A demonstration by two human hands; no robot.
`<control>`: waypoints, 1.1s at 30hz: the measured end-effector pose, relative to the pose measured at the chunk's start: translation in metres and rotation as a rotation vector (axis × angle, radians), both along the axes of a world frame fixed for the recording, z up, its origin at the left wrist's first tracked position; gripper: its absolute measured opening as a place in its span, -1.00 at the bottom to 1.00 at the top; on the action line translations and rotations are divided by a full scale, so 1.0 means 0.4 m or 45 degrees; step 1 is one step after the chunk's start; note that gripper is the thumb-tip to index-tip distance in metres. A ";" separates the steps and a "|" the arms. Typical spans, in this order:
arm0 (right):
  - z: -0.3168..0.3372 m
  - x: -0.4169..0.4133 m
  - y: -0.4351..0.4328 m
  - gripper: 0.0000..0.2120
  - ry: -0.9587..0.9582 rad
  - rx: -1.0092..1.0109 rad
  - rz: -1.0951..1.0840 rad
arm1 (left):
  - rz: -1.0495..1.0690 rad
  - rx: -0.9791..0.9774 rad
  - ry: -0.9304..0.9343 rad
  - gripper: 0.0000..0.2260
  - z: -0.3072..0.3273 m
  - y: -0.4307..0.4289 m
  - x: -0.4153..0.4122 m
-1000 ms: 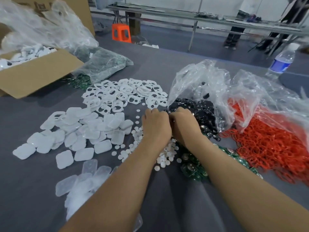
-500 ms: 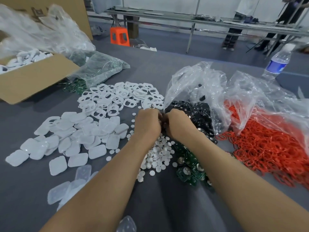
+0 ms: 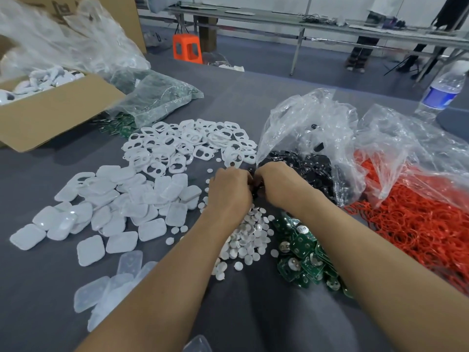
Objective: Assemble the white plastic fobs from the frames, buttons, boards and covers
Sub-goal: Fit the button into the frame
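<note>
My left hand (image 3: 229, 189) and my right hand (image 3: 279, 185) meet knuckle to knuckle at the mouth of a clear bag (image 3: 304, 118) of black parts (image 3: 309, 171). Both have curled fingers, closed around a small dark piece (image 3: 253, 185) that is mostly hidden between them. White frames (image 3: 187, 146) lie heaped just behind my left hand. White covers (image 3: 121, 199) spread to the left. Small round white buttons (image 3: 248, 235) lie under my forearms, with green boards (image 3: 302, 255) beside them on the right.
Orange rings (image 3: 418, 219) spill from a second clear bag at the right. Translucent covers (image 3: 114, 283) lie at the front left. A cardboard box (image 3: 50, 110) and a bag of boards (image 3: 157, 97) stand at the back left, a water bottle (image 3: 441, 92) at the far right.
Both hands stay together at the same spot by the bag of black parts. Only the view has shifted a little.
</note>
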State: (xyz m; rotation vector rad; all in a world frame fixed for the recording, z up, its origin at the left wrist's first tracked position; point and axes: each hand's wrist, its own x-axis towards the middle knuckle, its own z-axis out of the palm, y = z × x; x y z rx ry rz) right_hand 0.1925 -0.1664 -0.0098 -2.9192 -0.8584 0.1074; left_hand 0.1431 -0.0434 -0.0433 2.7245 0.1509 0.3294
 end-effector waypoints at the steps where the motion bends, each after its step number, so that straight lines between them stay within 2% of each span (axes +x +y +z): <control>1: -0.007 0.003 -0.001 -0.77 -0.021 -0.007 0.029 | 0.001 -0.001 -0.001 -0.78 0.000 0.002 0.000; 6: -0.043 0.011 -0.025 -0.68 -0.134 -0.040 0.149 | 0.013 0.031 0.026 -0.79 0.007 0.001 0.000; 9: -0.047 0.022 -0.035 -0.75 -0.123 0.070 0.093 | 0.022 -0.009 0.013 -0.79 0.008 0.001 -0.001; 11: -0.033 0.015 -0.037 -0.94 -0.020 0.399 -0.041 | 0.010 -0.153 -0.032 -0.79 0.015 0.002 -0.005; 12: -0.021 0.002 -0.038 -0.97 0.056 0.593 -0.116 | -0.005 -0.298 -0.066 -0.78 0.023 0.002 -0.010; 14: 0.001 -0.040 -0.047 -0.88 0.266 0.943 -0.246 | -0.031 -0.622 -0.136 -0.78 0.046 -0.005 -0.031; 17: 0.033 -0.149 -0.073 -0.89 0.540 1.419 -0.329 | -0.134 -0.915 -0.212 -0.76 0.081 -0.028 -0.095; 20: 0.056 -0.272 -0.114 -0.88 0.533 1.691 -0.325 | -0.229 -1.127 -0.236 -0.77 0.100 -0.064 -0.196; 23: 0.069 -0.403 -0.155 -0.86 0.505 1.811 -0.312 | -0.231 -1.346 -0.188 -0.81 0.106 -0.103 -0.314; 26: 0.070 -0.539 -0.197 -0.78 0.523 1.889 -0.347 | -0.266 -1.569 -0.128 -0.76 0.105 -0.142 -0.437; 31: 0.039 -0.723 -0.247 -0.76 0.460 2.021 -0.509 | -0.308 -1.638 -0.127 -0.82 0.105 -0.201 -0.608; 33: 0.017 -0.777 -0.256 -0.71 0.408 1.997 -0.582 | -0.351 -1.640 -0.137 -0.86 0.104 -0.226 -0.657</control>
